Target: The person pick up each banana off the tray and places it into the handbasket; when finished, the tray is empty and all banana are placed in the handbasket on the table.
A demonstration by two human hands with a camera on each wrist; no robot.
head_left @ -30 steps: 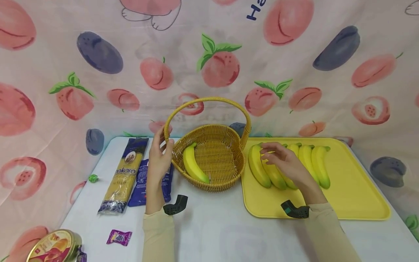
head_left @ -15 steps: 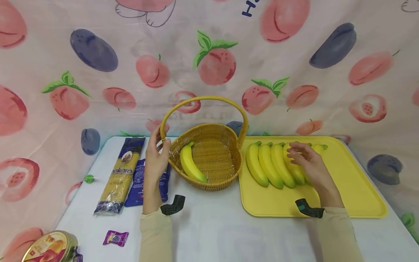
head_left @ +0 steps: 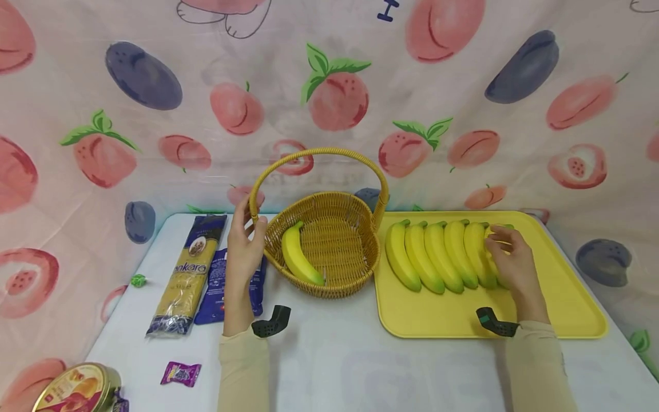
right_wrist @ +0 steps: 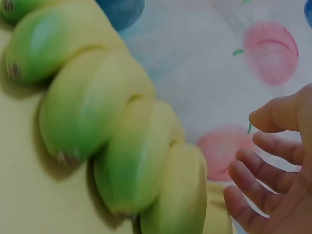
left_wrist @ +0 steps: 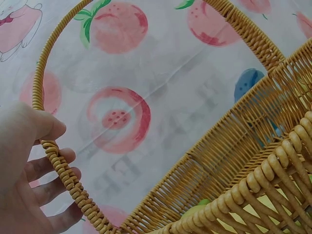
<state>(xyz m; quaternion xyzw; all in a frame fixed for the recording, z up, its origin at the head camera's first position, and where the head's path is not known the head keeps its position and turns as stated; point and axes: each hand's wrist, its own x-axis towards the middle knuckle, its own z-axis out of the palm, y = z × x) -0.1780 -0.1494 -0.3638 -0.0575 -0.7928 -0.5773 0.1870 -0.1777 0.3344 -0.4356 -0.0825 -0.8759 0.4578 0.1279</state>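
A wicker basket [head_left: 378, 252] with a tall arched handle [head_left: 319, 152] stands in the middle of the table, one yellow banana [head_left: 300, 258] lying inside at its left. My left hand [head_left: 246, 246] holds the handle's left base; in the left wrist view, thumb and fingers [left_wrist: 46, 192] wrap around the wicker. On the yellow tray [head_left: 561, 286], several bananas [head_left: 424, 257] lie side by side, green tips toward me. My right hand [head_left: 515, 260] hovers at the rightmost ones, partly covering them. In the right wrist view its fingers [right_wrist: 253, 183] are loosely bent, with nothing between them.
Left of the basket lie a pasta packet [head_left: 185, 280] and a dark blue packet [head_left: 216, 292]. A purple wrapped candy [head_left: 181, 373], a small green item [head_left: 138, 280] and a round tin [head_left: 77, 389] are further left and nearer. A fruit-print cloth [head_left: 329, 103] hangs behind.
My right hand has moved rightward along the banana row, from the left part to its right end, uncovering the bananas it passed. The left hand stays on the basket handle.
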